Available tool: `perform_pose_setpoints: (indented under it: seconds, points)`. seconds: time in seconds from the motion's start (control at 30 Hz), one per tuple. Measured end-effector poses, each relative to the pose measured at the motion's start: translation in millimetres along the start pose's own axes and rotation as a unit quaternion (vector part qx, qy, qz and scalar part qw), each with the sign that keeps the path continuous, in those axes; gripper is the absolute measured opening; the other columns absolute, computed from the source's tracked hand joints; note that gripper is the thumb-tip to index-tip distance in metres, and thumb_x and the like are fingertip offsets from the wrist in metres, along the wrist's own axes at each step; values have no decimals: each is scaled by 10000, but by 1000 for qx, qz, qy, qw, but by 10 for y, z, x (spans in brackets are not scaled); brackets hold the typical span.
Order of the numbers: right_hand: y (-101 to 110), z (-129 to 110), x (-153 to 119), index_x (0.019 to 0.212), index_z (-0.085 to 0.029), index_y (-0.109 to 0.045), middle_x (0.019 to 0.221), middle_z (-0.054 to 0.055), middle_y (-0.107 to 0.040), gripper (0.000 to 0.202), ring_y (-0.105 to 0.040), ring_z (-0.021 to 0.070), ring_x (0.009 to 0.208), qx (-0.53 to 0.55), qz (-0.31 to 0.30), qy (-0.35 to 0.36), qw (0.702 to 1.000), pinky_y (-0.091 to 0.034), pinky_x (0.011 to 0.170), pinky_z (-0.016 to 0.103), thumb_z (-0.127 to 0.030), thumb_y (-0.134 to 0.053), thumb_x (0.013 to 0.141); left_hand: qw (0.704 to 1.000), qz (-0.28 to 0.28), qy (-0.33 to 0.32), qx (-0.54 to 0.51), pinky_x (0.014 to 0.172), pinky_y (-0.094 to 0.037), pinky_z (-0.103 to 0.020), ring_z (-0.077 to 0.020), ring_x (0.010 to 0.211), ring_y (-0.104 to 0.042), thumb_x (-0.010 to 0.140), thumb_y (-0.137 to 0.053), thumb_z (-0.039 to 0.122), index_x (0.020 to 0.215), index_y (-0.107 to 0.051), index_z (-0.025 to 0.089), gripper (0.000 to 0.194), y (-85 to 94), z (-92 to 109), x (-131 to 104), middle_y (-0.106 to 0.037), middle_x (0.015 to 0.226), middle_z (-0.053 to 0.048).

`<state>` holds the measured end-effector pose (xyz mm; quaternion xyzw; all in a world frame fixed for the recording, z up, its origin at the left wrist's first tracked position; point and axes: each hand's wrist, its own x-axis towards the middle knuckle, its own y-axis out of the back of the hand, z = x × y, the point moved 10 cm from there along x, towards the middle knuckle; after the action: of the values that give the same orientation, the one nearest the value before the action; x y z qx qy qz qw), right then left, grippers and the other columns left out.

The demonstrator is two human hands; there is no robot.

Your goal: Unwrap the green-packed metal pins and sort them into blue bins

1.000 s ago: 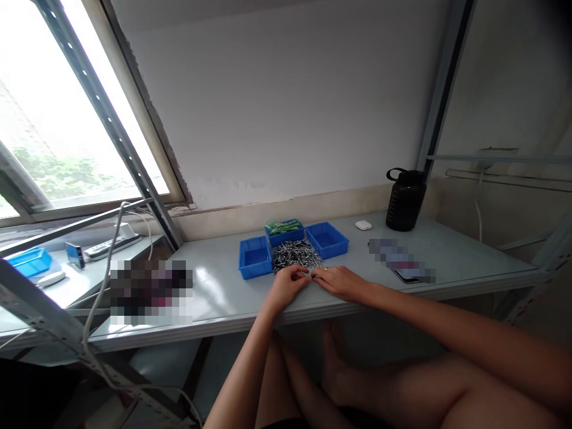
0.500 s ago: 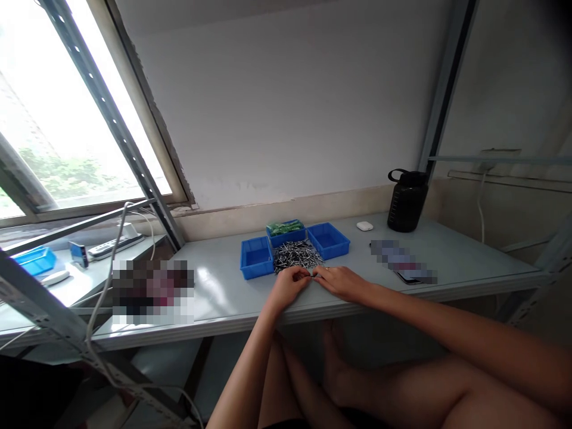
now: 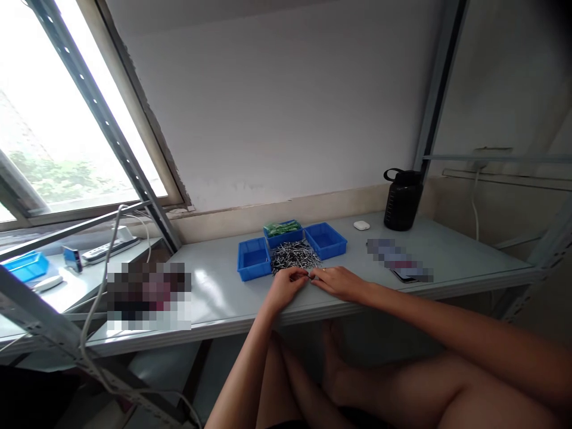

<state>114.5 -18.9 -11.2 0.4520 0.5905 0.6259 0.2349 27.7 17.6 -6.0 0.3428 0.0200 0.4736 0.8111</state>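
Observation:
My left hand (image 3: 287,287) and my right hand (image 3: 339,282) meet at the front of the table, fingertips almost touching. Both are closed in a pinch around something small and dark, too small to make out. Just beyond the fingers lies a heap of thin metal pieces (image 3: 295,254) that look like rivets or screws. Around the heap stand a left blue bin (image 3: 254,271), a right blue bin (image 3: 333,249) and a back blue bin (image 3: 286,239). Green packets (image 3: 282,228) fill the back one; no contents show in the other two.
A black bottle (image 3: 403,202) and a white earbud case (image 3: 361,225) stand at the back right. A phone-like thing (image 3: 404,275), partly blurred out, lies nearer. At the left are a metal shelf post (image 3: 111,125), a hanging white cable (image 3: 96,298) and a blurred patch.
The whole view has shifted slightly to the right, so things appear a little further left. My hands keep their pinch at the same place in front of the heap.

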Motion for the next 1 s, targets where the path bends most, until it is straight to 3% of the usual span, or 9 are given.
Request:
perform_pose_setpoints:
  seconds: [0.47, 0.6, 0.7, 0.87, 1.0]
  points:
    - [14, -29, -20, 972, -199, -548, 847, 45, -660, 273, -626, 194, 779, 7, 19, 27, 999, -388, 628, 256, -376, -343, 938, 999, -34, -31, 21, 715, -441, -271, -178, 782, -593, 807, -512, 298, 862, -676, 167, 217, -78, 167, -46, -687, 855, -36]
    - [105, 15, -36, 1180, -191, -466, 954, 61, -655, 314, -626, 203, 832, 22, 46, -3, 999, -424, 680, 281, -345, -335, 939, 1000, -1, -21, 10, 674, -437, -255, -171, 751, -588, 799, -511, 282, 815, -639, 152, 183, -16, 81, -21, -668, 793, -40]
    - [162, -31, -48, 1273, -195, -391, 1074, 76, -619, 355, -598, 196, 938, 24, 68, 17, 997, -431, 753, 288, -307, -318, 944, 1000, -4, -12, 6, 643, -433, -250, -165, 712, -584, 777, -525, 260, 810, -630, 148, 157, -31, 29, -13, -659, 758, -38]
    - [83, -46, -31, 1067, -197, -549, 939, 62, -629, 285, -595, 185, 872, -9, 60, 32, 998, -424, 728, 278, -278, -302, 951, 999, -5, -15, 44, 651, -426, -255, -159, 698, -571, 759, -545, 269, 812, -652, 155, 165, -45, 36, -13, -666, 784, -36]
    - [189, 77, 40, 993, -185, -573, 904, 66, -637, 283, -583, 193, 882, -48, 74, 15, 996, -406, 748, 286, -270, -306, 949, 999, 41, 0, 22, 674, -443, -262, -170, 738, -591, 777, -547, 307, 969, -635, 163, 255, 38, -25, 9, -666, 814, -43]
